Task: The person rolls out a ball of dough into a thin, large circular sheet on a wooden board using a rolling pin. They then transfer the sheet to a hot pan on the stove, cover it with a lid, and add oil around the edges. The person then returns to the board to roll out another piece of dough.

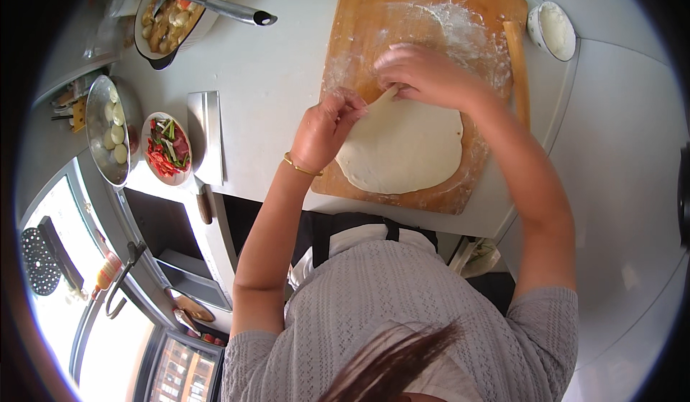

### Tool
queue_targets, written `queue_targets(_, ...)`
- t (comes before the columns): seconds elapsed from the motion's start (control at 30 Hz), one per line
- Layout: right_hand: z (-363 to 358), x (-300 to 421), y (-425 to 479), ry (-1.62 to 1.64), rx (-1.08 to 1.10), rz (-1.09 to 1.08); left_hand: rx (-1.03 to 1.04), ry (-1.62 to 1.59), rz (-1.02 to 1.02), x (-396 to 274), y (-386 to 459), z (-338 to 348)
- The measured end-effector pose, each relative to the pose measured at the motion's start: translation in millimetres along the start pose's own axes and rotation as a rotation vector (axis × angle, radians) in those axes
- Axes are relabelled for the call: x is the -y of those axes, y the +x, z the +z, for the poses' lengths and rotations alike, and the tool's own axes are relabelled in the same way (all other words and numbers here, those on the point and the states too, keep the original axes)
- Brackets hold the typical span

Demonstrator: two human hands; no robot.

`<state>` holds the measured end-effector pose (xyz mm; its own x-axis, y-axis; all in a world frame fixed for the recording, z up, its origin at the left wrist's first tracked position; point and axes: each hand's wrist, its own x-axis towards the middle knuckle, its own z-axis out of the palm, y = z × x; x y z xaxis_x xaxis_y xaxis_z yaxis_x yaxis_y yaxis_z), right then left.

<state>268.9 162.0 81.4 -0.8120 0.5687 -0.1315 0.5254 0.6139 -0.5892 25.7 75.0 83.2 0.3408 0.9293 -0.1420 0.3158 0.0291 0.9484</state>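
A rolled-out sheet of dough [404, 148] lies on a floured wooden board [372, 30]. My left hand [331, 124] pinches its far left edge between thumb and fingers. At the far edge, my right hand [426, 76] grips a drawn-up part of the dough, which stretches in a raised lip between both hands. The fingers of the right hand are a little blurred. Loose flour [453, 22] is scattered over the far part of the board. Along the board's right side lies a wooden rolling pin [517, 73].
A bowl of flour [558, 30] stands right of the board. On the left are a cleaver [206, 138], a plate of cut peppers and meat [167, 151], and a metal bowl [99, 157] with several dough balls. Farther back, a ladle [232, 11] rests in a dish of stew [161, 35].
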Motion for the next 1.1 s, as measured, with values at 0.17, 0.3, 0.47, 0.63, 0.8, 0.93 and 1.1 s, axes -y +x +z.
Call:
queue_targets(0.17, -13, 35, -46, 0.087, 0.082, 0.149, 0.218, -0.07, 0.022, -23, -16, -4)
queue_targets(0.3, -35, 90, -89, 0.312, -0.042, 0.098, 0.495, -0.371, -0.161, -54, -28, -16)
queue_targets(0.47, -51, 116, -112, 0.623, -0.346, 0.279, 0.669, -0.414, -0.301, -102, 1, -33)
queue_targets(0.63, -112, 114, -106, 0.349, -0.721, 0.295, 0.547, -0.186, 0.245, -166, 67, -50)
queue_targets(0.8, -139, 100, -110, 0.115, -0.977, 0.188, 1.143, -0.351, 0.185, -211, 146, -78)
queue_targets(0.93, -88, 80, -110, -0.091, -0.838, 0.106, 0.398, 0.405, 0.541, -163, 92, -39)
queue_targets(1.1, 54, 53, -119, -0.116, -0.774, 0.117, 0.412, 0.655, 0.772, -20, 50, 6)
